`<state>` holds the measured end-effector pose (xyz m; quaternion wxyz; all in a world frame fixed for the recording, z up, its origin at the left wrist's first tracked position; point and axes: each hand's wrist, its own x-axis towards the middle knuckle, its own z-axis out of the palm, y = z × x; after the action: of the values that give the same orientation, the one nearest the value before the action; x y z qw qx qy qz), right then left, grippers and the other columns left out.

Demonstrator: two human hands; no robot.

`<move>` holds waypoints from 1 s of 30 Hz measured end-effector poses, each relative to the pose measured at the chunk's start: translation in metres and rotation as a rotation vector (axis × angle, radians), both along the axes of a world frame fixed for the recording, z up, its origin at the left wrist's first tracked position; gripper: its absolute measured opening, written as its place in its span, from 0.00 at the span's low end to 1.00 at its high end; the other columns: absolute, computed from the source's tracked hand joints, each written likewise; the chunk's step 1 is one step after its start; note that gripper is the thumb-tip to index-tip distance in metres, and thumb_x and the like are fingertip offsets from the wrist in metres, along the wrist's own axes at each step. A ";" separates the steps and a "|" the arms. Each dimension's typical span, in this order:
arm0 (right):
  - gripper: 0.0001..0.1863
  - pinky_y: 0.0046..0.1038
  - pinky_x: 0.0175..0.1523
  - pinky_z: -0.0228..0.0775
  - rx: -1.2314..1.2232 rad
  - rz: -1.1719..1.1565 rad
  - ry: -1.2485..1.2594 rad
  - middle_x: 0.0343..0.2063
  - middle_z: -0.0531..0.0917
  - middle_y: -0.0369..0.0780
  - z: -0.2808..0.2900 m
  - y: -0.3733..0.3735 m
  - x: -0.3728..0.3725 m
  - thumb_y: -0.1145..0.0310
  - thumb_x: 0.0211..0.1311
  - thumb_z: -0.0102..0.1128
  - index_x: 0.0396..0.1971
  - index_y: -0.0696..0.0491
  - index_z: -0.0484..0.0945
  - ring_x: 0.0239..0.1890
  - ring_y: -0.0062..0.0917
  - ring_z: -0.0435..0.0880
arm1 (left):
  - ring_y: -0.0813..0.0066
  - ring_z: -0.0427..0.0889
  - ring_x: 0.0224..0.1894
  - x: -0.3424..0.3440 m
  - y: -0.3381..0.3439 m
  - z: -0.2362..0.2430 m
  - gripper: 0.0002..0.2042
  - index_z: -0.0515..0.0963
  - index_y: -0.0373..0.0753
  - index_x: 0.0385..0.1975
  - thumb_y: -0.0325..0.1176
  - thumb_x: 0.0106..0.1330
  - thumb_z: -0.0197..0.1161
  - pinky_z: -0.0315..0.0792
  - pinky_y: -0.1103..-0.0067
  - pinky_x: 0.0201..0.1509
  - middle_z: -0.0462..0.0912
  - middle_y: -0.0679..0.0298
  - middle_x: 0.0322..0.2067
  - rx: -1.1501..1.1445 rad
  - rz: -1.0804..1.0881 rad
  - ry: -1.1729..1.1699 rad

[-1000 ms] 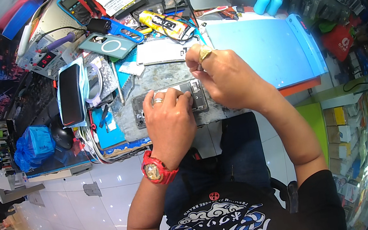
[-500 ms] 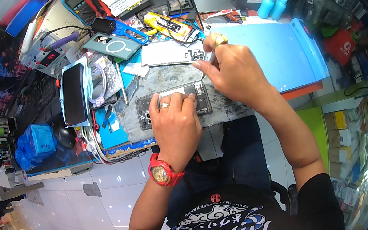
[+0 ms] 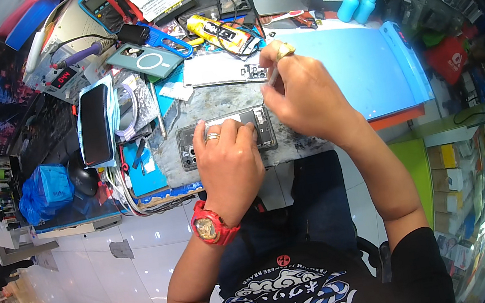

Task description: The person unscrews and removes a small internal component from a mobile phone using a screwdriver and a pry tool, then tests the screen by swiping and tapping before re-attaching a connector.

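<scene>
On the grey, stained work mat [image 3: 181, 115] lies an opened smartphone [image 3: 264, 128], its dark inner parts and camera openings exposed. My left hand [image 3: 227, 154] presses down across its middle, fingers bent over it and hiding much of it. Above the phone's upper right corner, my right hand [image 3: 305, 89] pinches a slim screwdriver-like tool [image 3: 273, 76] between thumb and fingers. The tool points down toward that corner; whether its tip touches is too small to tell. Just beyond the phone is a flat white panel [image 3: 214, 70] with small dark parts at its right end.
A blue flat pad [image 3: 350, 72] lies at right, two light-blue squeeze bottles [image 3: 366, 6] behind it. At left are a dark-screened phone [image 3: 96, 124], a greenish phone back [image 3: 147, 60] and a soldering iron [image 3: 86, 51]. A yellow can [image 3: 222, 34] lies beyond the panel.
My right hand's fingers have shifted slightly around the tool, showing more of its shaft. My left hand stays on the phone. The whole view has moved a little.
</scene>
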<state>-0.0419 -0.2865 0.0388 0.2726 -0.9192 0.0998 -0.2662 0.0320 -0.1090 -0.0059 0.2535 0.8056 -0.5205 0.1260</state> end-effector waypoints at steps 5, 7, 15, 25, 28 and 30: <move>0.14 0.37 0.40 0.78 -0.148 -0.070 -0.008 0.32 0.83 0.48 0.002 0.002 -0.004 0.78 0.57 0.68 0.42 0.63 0.76 0.31 0.41 0.86 | 0.56 0.81 0.43 0.003 -0.002 0.004 0.05 0.85 0.40 0.37 0.28 0.64 0.68 0.66 0.55 0.68 0.82 0.61 0.36 0.021 -0.008 0.005; 0.16 0.37 0.40 0.78 -0.126 -0.042 -0.072 0.32 0.83 0.49 -0.008 -0.005 -0.004 0.76 0.57 0.70 0.43 0.63 0.76 0.31 0.40 0.86 | 0.55 0.82 0.43 0.004 -0.006 0.006 0.05 0.84 0.40 0.37 0.29 0.64 0.68 0.65 0.55 0.68 0.82 0.60 0.36 0.011 -0.027 0.021; 0.18 0.33 0.39 0.80 0.044 -0.031 0.002 0.34 0.84 0.47 0.001 -0.001 -0.005 0.79 0.59 0.71 0.47 0.62 0.74 0.34 0.34 0.88 | 0.54 0.82 0.44 0.018 -0.020 0.011 0.07 0.84 0.38 0.39 0.31 0.64 0.69 0.64 0.53 0.68 0.83 0.57 0.37 0.056 -0.048 0.076; 0.15 0.38 0.42 0.78 0.322 0.016 -0.165 0.29 0.86 0.51 0.018 0.010 -0.009 0.82 0.59 0.66 0.45 0.62 0.73 0.34 0.44 0.89 | 0.55 0.83 0.41 0.027 -0.033 0.014 0.07 0.86 0.39 0.38 0.33 0.66 0.69 0.67 0.55 0.65 0.83 0.57 0.33 0.028 -0.056 0.008; 0.18 0.29 0.40 0.82 0.305 -0.033 -0.159 0.33 0.85 0.43 0.016 0.007 -0.008 0.82 0.60 0.70 0.48 0.60 0.73 0.35 0.26 0.89 | 0.56 0.83 0.39 0.041 -0.029 0.012 0.06 0.87 0.40 0.36 0.34 0.67 0.67 0.68 0.57 0.64 0.83 0.58 0.31 0.032 -0.015 -0.066; 0.18 0.29 0.41 0.82 0.315 -0.034 -0.060 0.32 0.85 0.43 0.012 0.006 -0.007 0.82 0.61 0.70 0.47 0.60 0.73 0.35 0.27 0.89 | 0.56 0.83 0.38 0.053 -0.026 0.007 0.06 0.87 0.40 0.36 0.33 0.68 0.67 0.68 0.57 0.64 0.83 0.59 0.30 0.052 0.033 -0.093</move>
<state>-0.0490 -0.2806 0.0512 0.4118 -0.8547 0.1479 -0.2793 0.0847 -0.1349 0.0009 0.2060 0.8137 -0.5213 0.1539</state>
